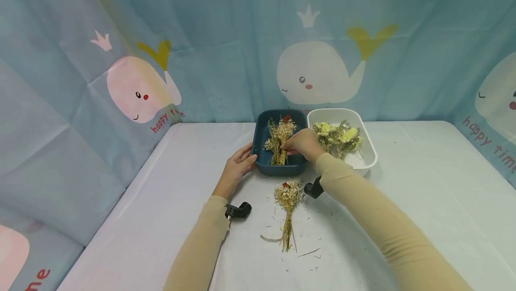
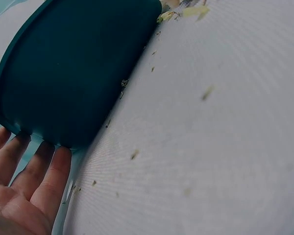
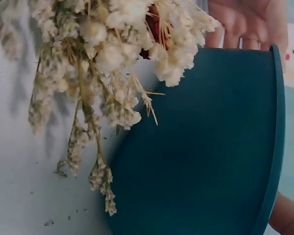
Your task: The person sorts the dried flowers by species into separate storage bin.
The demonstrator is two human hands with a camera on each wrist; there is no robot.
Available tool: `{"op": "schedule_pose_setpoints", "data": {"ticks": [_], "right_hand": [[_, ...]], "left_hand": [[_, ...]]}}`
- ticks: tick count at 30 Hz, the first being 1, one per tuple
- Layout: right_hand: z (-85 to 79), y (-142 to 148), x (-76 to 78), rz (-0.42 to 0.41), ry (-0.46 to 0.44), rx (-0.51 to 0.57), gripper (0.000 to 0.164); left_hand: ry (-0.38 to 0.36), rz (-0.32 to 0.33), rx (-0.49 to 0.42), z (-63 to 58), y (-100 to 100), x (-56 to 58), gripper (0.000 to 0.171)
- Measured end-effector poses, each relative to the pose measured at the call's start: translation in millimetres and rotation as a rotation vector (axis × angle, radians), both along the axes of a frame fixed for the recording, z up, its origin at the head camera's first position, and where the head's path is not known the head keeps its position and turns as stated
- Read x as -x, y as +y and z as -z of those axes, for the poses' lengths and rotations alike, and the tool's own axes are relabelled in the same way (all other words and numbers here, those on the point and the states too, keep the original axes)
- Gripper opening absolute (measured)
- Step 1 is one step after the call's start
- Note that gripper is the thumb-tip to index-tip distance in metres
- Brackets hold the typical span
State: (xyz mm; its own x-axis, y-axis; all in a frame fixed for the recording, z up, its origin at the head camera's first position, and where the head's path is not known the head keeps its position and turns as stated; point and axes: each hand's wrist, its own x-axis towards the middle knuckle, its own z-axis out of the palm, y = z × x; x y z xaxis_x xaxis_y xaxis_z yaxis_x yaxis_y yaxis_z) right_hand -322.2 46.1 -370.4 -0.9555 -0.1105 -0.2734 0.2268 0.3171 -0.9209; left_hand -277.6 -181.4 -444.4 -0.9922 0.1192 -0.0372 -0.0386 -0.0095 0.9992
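My right hand [image 1: 304,143] reaches over the front of a dark blue bin [image 1: 281,171] and pinches the stems of a bunch of dried flowers [image 1: 284,130] inside it. Cream blooms and a red one top the stems. Against the bin's left side rests my left hand [image 1: 238,165]; in the left wrist view its fingers [image 2: 51,181] are fairly straight and touch the wall. Another dried bunch [image 1: 289,197], cream with a red bloom, lies on the table before the bin, its tied stems pointing toward me. It looms close in the right wrist view.
A white bin [image 1: 368,147] holding yellow dried flowers [image 1: 346,136] stands right beside the blue one. Stem bits [image 1: 309,252] and crumbs are scattered on the white table [image 1: 169,183]. A whale-print curtain [image 1: 225,67] hangs behind and at both sides.
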Motion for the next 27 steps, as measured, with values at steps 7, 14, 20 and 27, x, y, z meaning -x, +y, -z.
{"op": "schedule_pose_setpoints", "data": {"ticks": [7,14,20,27], "right_hand": [[1.0,-1,1.3,-0.027,0.001,-0.084,0.026],[3.7,-3,0.7,-0.055,0.080,-0.209,0.023],[5.7,-2,-2.9,-0.055,0.093,-0.214,0.024],[4.7,4,-10.6,-0.057,0.105,-0.160,0.029]], "left_hand": [[-0.005,0.005,0.000,-5.5,2,-3.9,0.058],[0.034,-0.011,0.014,5.7,0,0.8,0.057],[0.051,-0.008,0.028,7.3,-1,0.4,0.057],[0.049,-0.024,0.011,5.2,1,-0.6,0.055]]}}
